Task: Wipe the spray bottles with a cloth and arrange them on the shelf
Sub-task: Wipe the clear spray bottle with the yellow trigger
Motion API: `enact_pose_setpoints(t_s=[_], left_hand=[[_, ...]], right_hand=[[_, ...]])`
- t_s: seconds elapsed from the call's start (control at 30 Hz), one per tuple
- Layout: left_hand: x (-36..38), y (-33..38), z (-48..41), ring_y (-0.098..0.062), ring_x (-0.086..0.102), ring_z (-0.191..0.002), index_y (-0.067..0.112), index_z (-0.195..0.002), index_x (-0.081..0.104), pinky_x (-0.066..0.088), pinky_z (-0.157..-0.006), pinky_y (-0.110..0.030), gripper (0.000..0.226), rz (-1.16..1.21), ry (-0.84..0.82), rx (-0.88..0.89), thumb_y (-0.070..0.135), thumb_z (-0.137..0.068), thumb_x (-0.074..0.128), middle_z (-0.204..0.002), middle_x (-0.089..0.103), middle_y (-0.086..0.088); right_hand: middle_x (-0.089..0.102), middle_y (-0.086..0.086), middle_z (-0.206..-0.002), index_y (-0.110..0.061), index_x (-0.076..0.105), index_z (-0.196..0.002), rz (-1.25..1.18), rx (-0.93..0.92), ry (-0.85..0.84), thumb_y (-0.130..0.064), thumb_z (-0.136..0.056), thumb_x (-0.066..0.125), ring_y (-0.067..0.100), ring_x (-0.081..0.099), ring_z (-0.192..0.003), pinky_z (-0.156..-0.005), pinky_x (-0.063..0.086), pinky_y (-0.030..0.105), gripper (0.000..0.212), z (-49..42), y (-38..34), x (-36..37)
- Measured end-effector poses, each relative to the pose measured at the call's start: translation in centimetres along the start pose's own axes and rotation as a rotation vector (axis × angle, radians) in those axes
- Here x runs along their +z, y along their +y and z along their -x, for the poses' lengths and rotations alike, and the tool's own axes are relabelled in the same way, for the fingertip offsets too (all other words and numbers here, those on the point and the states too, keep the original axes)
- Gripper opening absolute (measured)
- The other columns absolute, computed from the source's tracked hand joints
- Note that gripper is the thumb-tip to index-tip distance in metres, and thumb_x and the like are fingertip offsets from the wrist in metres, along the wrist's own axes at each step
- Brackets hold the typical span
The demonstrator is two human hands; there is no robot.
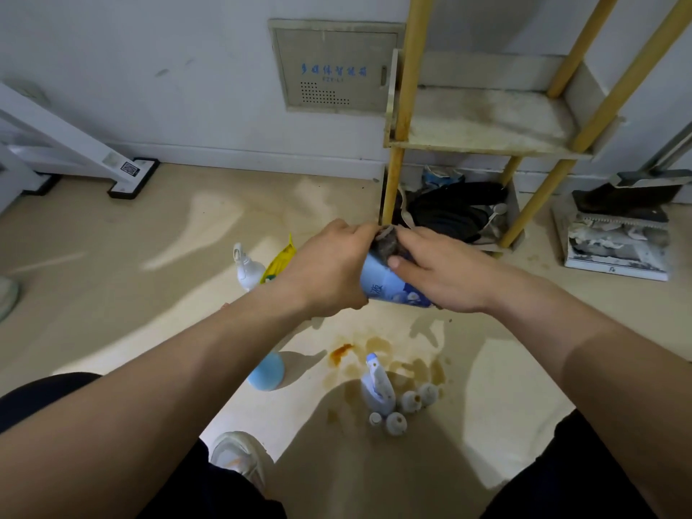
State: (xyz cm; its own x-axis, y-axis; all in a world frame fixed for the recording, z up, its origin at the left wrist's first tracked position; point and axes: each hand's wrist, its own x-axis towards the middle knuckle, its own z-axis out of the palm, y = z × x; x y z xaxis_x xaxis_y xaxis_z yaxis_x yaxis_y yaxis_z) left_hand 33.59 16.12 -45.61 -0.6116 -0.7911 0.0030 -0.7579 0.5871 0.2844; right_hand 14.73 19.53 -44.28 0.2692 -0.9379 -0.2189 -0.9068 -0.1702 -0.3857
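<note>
A light blue bottle [385, 284] with a flower print lies tilted between my hands above the floor. My left hand [325, 267] grips its left side. My right hand [438, 273] grips the right side and presses a grey cloth [387, 241] against the bottle's upper end, thumb on the bottle. On the floor stand a white spray bottle [247, 269], a blue round bottle [266, 372] partly hidden by my left forearm, and a white-and-blue spray bottle [376, 387]. The shelf [483, 121] with yellow posts stands at the wall; its middle board is bare and stained.
Several small bottles [412, 404] stand by the spray bottle on a brown-stained floor. A yellow packet [279, 262] lies beside the white bottle. Dark items [453, 209] fill the shelf's bottom level. A dustpan [618, 219] stands at right, a white frame [75, 151] at left.
</note>
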Motion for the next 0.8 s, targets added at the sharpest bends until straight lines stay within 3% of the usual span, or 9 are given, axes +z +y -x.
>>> enact_pose_setpoints(t_s=[0.1,0.17,0.37,0.47,0.57,0.67,0.8], left_hand=[[-0.6,-0.5,0.0,-0.022,0.050,-0.102,0.017,-0.134,0.050,0.048,-0.076,-0.039,0.079,-0.016,0.029,0.040,0.029,-0.063,0.085,-0.111,0.065,0.001],[-1.0,-0.3,-0.1,-0.021,0.049,-0.104,0.017,-0.135,0.050,0.047,-0.076,-0.037,0.081,-0.009,0.033,0.058,0.029,-0.064,0.086,-0.110,0.064,0.001],[-0.7,-0.7,-0.1,-0.027,0.057,-0.103,0.016,-0.135,0.053,0.049,-0.081,-0.039,0.084,-0.055,0.112,0.143,0.026,-0.060,0.089,-0.115,0.067,-0.003],[-0.8,-1.0,-0.1,-0.031,0.056,-0.114,0.016,-0.136,0.055,0.048,-0.089,-0.042,0.089,-0.145,0.274,0.116,0.030,-0.057,0.094,-0.125,0.064,-0.006],[-0.7,-0.4,0.3,-0.032,0.054,-0.107,0.013,-0.117,0.061,0.049,-0.075,-0.039,0.064,-0.124,0.490,-0.002,0.028,-0.063,0.092,-0.117,0.059,-0.009],[-0.6,0.6,0.3,-0.022,0.059,-0.091,0.018,-0.104,0.053,0.049,-0.069,-0.035,0.038,0.195,0.452,-0.208,0.031,-0.081,0.080,-0.105,0.055,0.001],[-0.9,1.1,0.0,-0.013,0.067,-0.094,0.017,-0.128,0.050,0.050,-0.080,-0.029,0.053,0.661,0.262,-0.435,0.046,-0.088,0.071,-0.115,0.063,0.007]], right_hand=[[0.048,0.000,-0.137,-0.027,0.025,-0.153,0.000,-0.009,-0.008,-0.067,-0.077,0.068,0.023,0.050,-0.123,-0.099,0.047,0.042,0.096,0.3,-0.2,0.2],[0.051,-0.002,-0.136,-0.025,0.023,-0.153,0.115,0.005,0.047,-0.068,-0.064,0.078,0.022,0.052,-0.120,-0.094,0.049,0.038,0.113,0.3,-0.3,0.4],[0.060,-0.003,-0.112,-0.024,0.041,-0.134,0.141,0.070,0.181,-0.057,-0.063,0.079,0.021,0.060,-0.094,-0.075,0.054,0.037,0.087,-0.3,-0.9,1.7],[0.064,-0.008,-0.102,-0.025,0.047,-0.125,-0.111,0.167,0.241,-0.051,-0.061,0.083,0.015,0.064,-0.082,-0.069,0.059,0.038,0.077,-0.3,-0.7,2.0],[0.065,-0.010,-0.099,-0.026,0.051,-0.119,-0.342,0.238,0.355,-0.045,-0.060,0.086,0.014,0.066,-0.085,-0.066,0.060,0.038,0.071,-0.5,-0.5,2.1],[0.065,-0.011,-0.100,-0.025,0.052,-0.120,-0.431,0.238,0.479,-0.045,-0.063,0.086,0.010,0.064,-0.089,-0.073,0.057,0.030,0.069,-0.8,-0.6,1.8],[0.063,-0.019,-0.097,-0.031,0.049,-0.114,-0.586,0.203,0.511,-0.041,-0.068,0.087,-0.005,0.062,-0.085,-0.065,0.049,0.011,0.061,-0.5,-1.2,1.8]])
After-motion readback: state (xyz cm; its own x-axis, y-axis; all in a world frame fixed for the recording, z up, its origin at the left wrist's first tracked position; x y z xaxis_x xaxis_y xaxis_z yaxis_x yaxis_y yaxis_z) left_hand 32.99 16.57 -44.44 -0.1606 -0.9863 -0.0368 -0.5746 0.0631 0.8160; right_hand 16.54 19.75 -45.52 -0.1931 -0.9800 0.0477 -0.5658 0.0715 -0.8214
